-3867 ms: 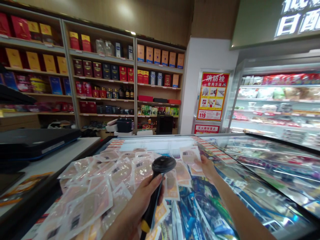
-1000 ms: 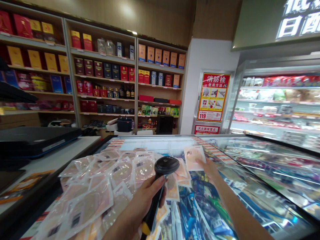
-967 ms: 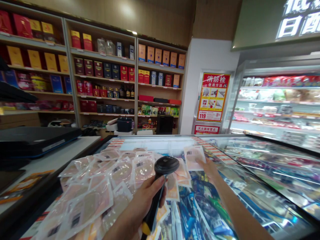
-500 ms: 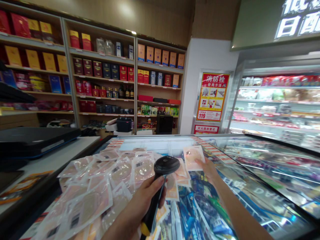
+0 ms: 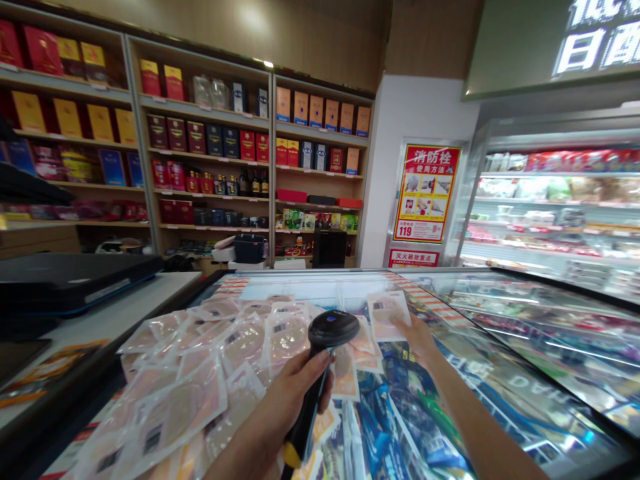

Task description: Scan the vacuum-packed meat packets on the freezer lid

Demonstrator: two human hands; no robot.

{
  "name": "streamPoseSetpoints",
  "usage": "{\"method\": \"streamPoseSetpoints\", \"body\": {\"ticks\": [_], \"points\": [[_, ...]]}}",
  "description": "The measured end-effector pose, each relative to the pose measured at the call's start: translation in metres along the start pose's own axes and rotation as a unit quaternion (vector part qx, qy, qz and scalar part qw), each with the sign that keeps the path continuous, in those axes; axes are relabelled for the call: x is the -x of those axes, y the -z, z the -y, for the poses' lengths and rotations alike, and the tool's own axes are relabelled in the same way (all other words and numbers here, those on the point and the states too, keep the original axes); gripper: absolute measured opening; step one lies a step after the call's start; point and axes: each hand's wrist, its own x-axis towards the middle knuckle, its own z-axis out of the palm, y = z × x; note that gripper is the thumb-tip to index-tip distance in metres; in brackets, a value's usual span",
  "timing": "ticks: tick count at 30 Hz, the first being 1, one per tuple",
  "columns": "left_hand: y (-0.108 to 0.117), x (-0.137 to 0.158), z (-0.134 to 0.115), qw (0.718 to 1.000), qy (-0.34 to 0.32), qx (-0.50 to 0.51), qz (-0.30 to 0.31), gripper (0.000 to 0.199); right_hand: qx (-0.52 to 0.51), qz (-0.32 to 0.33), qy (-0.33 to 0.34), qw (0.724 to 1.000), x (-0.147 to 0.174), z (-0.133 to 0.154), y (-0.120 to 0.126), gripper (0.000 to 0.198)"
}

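Within left-hand fingers, a black scanner.

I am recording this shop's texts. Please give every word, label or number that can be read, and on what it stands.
"消防栓 使用方法": poster, top
"119": poster, lower left
"灭火器放置点": lower sign
"日": overhead sign; its rest is cut off or blurred
Too small or blurred to read: scanner, packets, boxes, freezer lettering, other poster print
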Motion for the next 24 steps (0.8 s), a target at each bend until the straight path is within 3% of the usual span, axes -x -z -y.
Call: {"method": "streamPoseSetpoints", "body": {"ticks": [9,14,19,24], "points": [[0.003,-0.002,-0.001,0.999,-0.005,0.013,-0.037,0.03,-0.07,0.005,-0.018,0.997,0.005,0.008,-0.001,0.045],[0.007,-0.006,0.0,0.998,-0.001,0.008,-0.059,0.033,-0.11,0.05,-0.012,0.993,0.021,0.027,-0.019,0.04],[0.007,-0.008,0.002,0.998,-0.003,0.014,-0.062,0.032,0.023,0.024,-0.014,0.999,0.037,0.039,-0.044,0.034],[0.007,-0.008,0.001,0.998,-0.008,0.015,-0.068,0.03,0.141,0.037,0.097,0.984,0.038,0.03,-0.062,0.035]]}}
